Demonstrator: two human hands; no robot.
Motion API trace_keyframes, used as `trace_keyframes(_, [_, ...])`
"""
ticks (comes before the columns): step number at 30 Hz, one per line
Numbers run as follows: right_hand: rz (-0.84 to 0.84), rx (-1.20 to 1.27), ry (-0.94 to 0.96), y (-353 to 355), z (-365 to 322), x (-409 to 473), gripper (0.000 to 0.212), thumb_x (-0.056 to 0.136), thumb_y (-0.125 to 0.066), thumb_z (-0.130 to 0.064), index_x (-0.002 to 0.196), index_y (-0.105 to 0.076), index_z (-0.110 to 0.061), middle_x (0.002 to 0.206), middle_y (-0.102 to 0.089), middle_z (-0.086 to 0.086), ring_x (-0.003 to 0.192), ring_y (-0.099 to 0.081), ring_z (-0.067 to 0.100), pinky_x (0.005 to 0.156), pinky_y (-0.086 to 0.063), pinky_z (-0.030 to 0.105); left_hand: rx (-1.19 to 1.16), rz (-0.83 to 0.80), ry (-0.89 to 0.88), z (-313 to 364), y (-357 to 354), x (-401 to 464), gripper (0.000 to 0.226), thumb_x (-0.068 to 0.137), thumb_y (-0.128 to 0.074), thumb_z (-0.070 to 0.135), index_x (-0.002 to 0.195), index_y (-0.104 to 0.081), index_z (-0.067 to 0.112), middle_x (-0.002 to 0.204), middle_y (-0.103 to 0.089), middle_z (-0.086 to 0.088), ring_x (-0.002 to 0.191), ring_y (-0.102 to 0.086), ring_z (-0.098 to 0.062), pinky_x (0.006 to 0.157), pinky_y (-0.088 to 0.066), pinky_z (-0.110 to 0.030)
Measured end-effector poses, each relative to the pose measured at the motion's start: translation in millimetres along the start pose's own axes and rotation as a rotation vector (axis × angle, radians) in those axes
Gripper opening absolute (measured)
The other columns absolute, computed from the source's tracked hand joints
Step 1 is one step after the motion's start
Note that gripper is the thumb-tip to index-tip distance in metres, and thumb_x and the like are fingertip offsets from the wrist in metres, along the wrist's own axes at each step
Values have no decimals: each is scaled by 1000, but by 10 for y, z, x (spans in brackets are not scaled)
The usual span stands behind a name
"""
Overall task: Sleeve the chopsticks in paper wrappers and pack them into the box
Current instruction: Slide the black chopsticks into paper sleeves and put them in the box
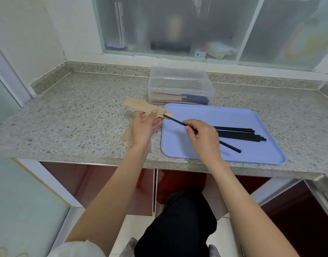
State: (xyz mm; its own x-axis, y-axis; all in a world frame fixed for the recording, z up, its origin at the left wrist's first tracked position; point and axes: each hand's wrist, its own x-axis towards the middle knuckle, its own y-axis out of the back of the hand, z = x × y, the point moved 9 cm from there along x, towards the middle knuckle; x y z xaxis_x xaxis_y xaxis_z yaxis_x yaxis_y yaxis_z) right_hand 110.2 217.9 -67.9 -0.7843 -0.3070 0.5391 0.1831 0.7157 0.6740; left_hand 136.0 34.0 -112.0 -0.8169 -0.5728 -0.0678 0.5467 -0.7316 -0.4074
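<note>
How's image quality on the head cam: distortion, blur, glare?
Head view: wide-angle bending curves the counter edge and window frame; light is soft and even, no hard glare; the frosted window blurs what lies behind it; hands, held chopstick and tray read sharp.

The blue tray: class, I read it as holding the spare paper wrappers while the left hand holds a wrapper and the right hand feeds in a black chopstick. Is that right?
Not quite. The head view shows the blue tray holding loose black chopsticks; the spare paper wrappers lie on the counter. The left hand does hold a wrapper, and the right hand feeds in a black chopstick.
</note>
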Motion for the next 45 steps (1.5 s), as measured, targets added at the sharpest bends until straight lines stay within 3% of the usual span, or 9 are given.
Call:
trace_keyframes(5, [-57,128,-123,-68,74,-9,9,89,-60,-16,95,-67,-16,88,-71,-4,81,-66,16,73,-52,35,-9,-4,-12,-8,3,-20,38,89,-64,9,122,-47,0,102,-67,-12,71,-69,-5,65,-54,-15])
trace_keyframes(9, [-86,119,-83,-104,11,-16,11,87,-62,-13,96,-69,-15,86,-72,-2,82,-67,18,74,-52,38,41,-98,53,-146,-85,-82,11,87,-66,6,95,-60,10,91,-69,-7,78,-68,-12,67,-55,-16])
trace_keyframes(15, [-405,80,-163,94,438,-236,22,89,-62,-18,109,-63,-24,88,-67,-5,82,-61,12,78,-45,28,-43,-7,70,-232,42,-99,11,89,-64,8,98,-59,9,94,-69,-5,77,-68,-8,68,-54,-16])
trace_keyframes(20, [-200,529,-416,513,929,-365,15,89,-59,-7,92,-69,-17,75,-68,-1,56,-48,6,58,-42,19,-82,-10,82,-235,45,-92,3,91,-60,10,95,-59,10,87,-68,1,74,-68,-5,68,-54,-15])
trace_keyframes(24, [-200,572,-513,390,966,-428,14,90,-59,-13,91,-71,-21,71,-66,-6,54,-38,7,53,-35,15,-1,-70,80,-330,-152,-174,10,92,-59,10,102,-60,9,92,-69,-1,81,-67,-8,66,-53,-14])
trace_keyframes(29, [-256,565,-508,205,884,-390,14,91,-59,-17,88,-70,-23,64,-61,-4,53,-33,11,52,-31,18,56,-117,63,-402,-306,-265,15,92,-59,9,107,-59,9,94,-69,0,74,-68,-3,62,-53,-14])
trace_keyframes(37, [-390,397,-311,140,811,-142,9,87,-65,-15,90,-72,-20,80,-70,-5,67,-55,-9,69,-38,8,57,-68,-16,-403,-266,-294,21,93,-58,12,114,-57,7,98,-68,-3,85,-67,-7,66,-53,-15])
trace_keyframes(42, [-462,378,-250,15,767,-55,10,88,-63,-18,91,-73,-18,85,-71,-9,75,-58,-7,75,-41,10,50,-47,-30,-380,-254,-220,11,93,-59,12,103,-59,10,92,-68,-3,82,-66,-9,65,-52,-15])
trace_keyframes(45, [-316,234,-224,180,933,123,13,91,-60,-21,95,-72,-18,93,-71,-10,86,-62,1,76,-42,7,35,-44,-15,-402,-302,-206,15,93,-58,12,106,-58,6,95,-67,-5,84,-66,-11,65,-52,-15])
